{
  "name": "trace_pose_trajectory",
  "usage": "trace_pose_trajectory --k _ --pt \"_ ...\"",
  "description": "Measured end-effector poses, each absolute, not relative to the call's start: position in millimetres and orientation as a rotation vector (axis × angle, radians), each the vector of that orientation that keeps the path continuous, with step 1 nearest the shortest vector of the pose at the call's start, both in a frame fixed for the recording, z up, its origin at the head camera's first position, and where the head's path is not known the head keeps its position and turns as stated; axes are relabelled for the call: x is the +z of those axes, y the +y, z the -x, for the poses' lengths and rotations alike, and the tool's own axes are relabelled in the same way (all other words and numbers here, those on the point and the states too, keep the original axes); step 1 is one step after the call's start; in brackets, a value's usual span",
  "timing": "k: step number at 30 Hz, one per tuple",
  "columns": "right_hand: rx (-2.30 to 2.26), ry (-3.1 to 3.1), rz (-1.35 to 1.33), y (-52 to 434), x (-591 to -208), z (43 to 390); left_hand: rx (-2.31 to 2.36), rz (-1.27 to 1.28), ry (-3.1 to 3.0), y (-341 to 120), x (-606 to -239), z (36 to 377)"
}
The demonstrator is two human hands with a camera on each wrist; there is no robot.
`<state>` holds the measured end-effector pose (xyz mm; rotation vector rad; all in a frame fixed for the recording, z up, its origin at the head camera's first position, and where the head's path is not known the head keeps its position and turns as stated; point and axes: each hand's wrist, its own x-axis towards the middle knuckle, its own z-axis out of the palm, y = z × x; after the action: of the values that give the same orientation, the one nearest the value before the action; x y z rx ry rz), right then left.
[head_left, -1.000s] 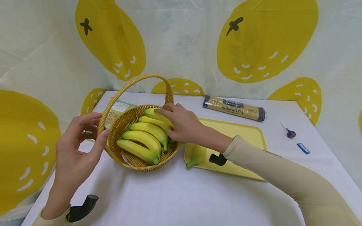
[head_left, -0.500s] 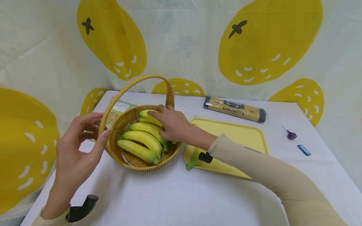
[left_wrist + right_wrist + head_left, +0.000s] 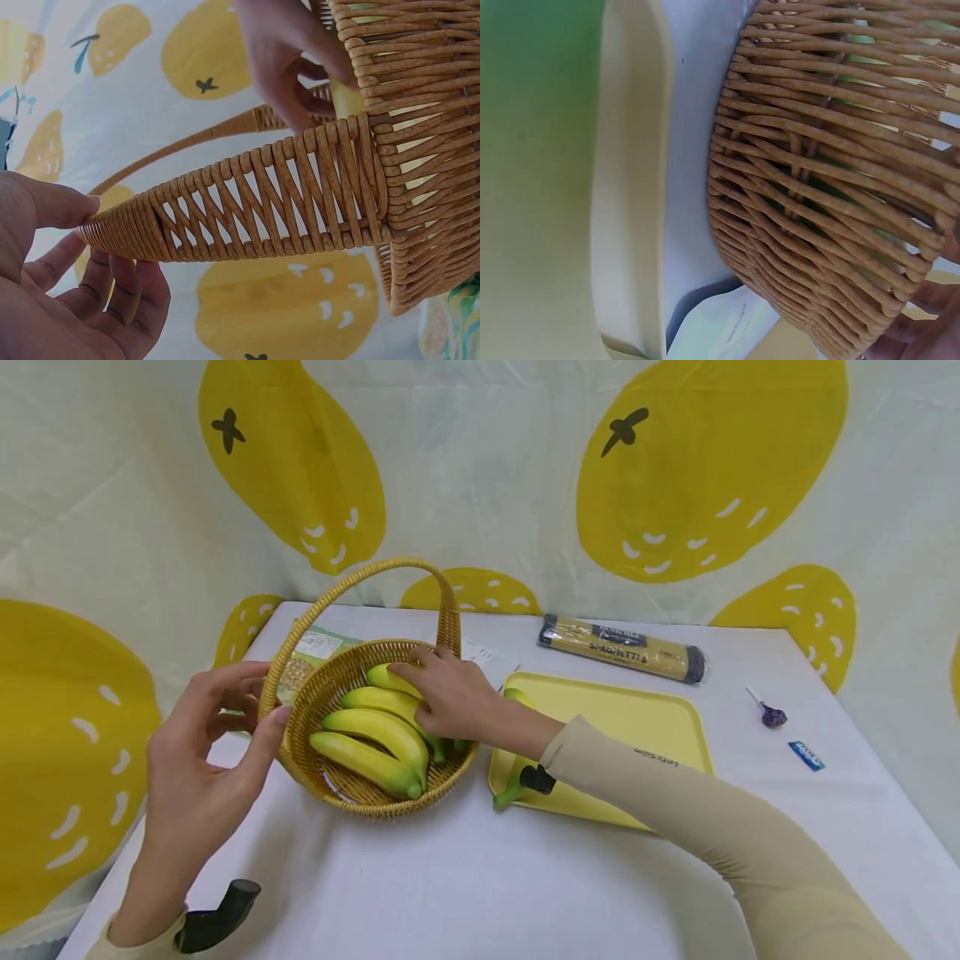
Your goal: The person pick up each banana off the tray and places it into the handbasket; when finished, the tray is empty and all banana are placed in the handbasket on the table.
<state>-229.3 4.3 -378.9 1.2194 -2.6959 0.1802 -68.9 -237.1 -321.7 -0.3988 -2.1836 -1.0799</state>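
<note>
A wicker basket [image 3: 382, 808] with a tall handle stands left of centre in the head view, holding several green-tipped yellow bananas [image 3: 366, 763]. My left hand [image 3: 206, 768] holds the near side of the basket's handle [image 3: 255, 202] between thumb and fingers. Inside the basket, my right hand [image 3: 453, 697] grips a banana [image 3: 384, 675] at the far end of the row; its palm side is hidden in the head view. Another banana [image 3: 507, 795] lies on the yellow tray [image 3: 630, 718], partly covered by my right wrist.
A spaghetti pack [image 3: 622, 647] lies behind the tray. To the right are a purple lollipop [image 3: 771, 716] and a small blue packet [image 3: 806, 755]. A green packet [image 3: 311, 647] lies behind the basket, and a patterned cloth [image 3: 487, 485] hangs behind the table.
My right hand has moved left and slightly down inside the basket, the far banana going lower among the others. My left hand stays at the handle.
</note>
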Motion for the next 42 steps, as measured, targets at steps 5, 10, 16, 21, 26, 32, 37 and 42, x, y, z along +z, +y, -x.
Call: trace_pose_trajectory --k 5,10,16,21,26,32,37,42 --pt "0.181 -2.661 -1.205 5 -374 227 -1.106 0.429 -2.142 -237 -322 69" --pt "0.255 -2.656 -1.186 12 -366 224 -1.105 0.427 -2.149 -237 -322 69" --pt "0.363 -2.627 -1.174 30 -355 221 -1.119 0.425 -2.142 -238 -322 69" --pt "0.389 -2.626 -1.124 47 -349 217 -1.136 0.437 -2.117 -238 -322 71" --pt "0.403 -2.635 -1.082 65 -349 210 -1.139 0.434 -2.120 -237 -321 71" --pt "0.414 -2.634 -1.037 93 -357 202 -1.111 0.428 -2.149 -236 -320 69" --pt "0.414 -2.670 -0.989 115 -364 196 -1.096 0.416 -2.173 -237 -320 69" --pt "0.417 -2.684 -0.931 129 -367 192 -1.095 0.402 -2.184 -237 -320 69"
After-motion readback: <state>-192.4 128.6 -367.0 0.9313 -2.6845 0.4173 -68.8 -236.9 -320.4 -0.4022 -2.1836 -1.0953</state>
